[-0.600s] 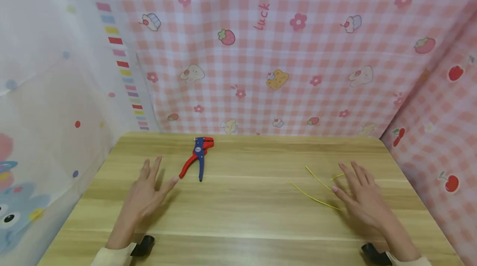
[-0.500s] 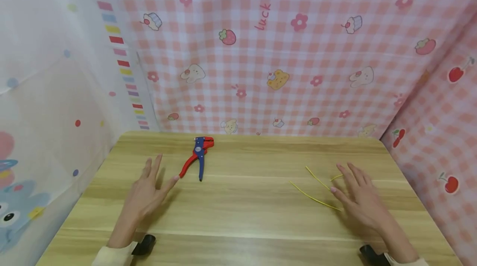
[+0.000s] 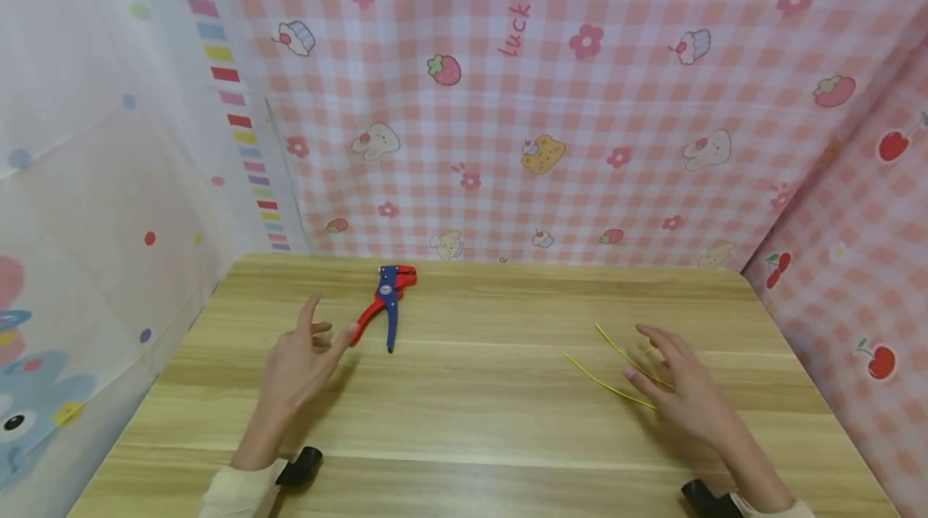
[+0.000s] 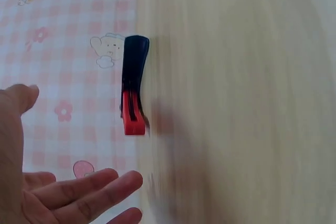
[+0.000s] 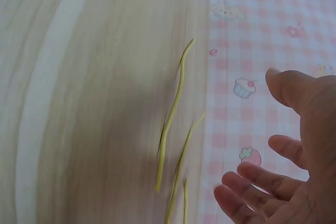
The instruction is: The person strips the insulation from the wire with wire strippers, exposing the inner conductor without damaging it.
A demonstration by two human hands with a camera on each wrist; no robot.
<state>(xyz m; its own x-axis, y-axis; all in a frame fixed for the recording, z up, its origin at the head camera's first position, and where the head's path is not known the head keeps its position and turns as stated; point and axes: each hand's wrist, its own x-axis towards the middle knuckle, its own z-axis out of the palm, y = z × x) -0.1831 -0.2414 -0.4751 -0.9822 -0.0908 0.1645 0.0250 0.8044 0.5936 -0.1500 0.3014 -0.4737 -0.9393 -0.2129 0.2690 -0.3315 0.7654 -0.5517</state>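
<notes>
A red and blue wire stripper (image 3: 392,321) lies on the tabletop at the back left, its handles spread toward the person. My left hand (image 3: 296,369) hovers beside it with nothing in its grasp; in the head view the thumb tip overlaps the end of the red handle. The left wrist view shows the stripper (image 4: 135,66) past the spread thumb and fingers. To the right lie three short yellow wires (image 3: 605,386), partly covered by my right hand (image 3: 692,401). That hand holds nothing, fingers loosely bent above the wires; the right wrist view shows them (image 5: 162,150) beside the fingers.
The wood-grain table (image 3: 478,421) ends at a pink checked curtain (image 3: 500,99) behind it. More printed cloth (image 3: 855,260) hangs along the right side, and a pale sheet (image 3: 94,180) along the left. Black wrist mounts (image 3: 300,467) sit at both sleeves.
My left hand has shifted slightly right, its fingers folding in while the index stays extended. The right hand has moved left over the wires, fingers bending more. Stripper and wires stay put.
</notes>
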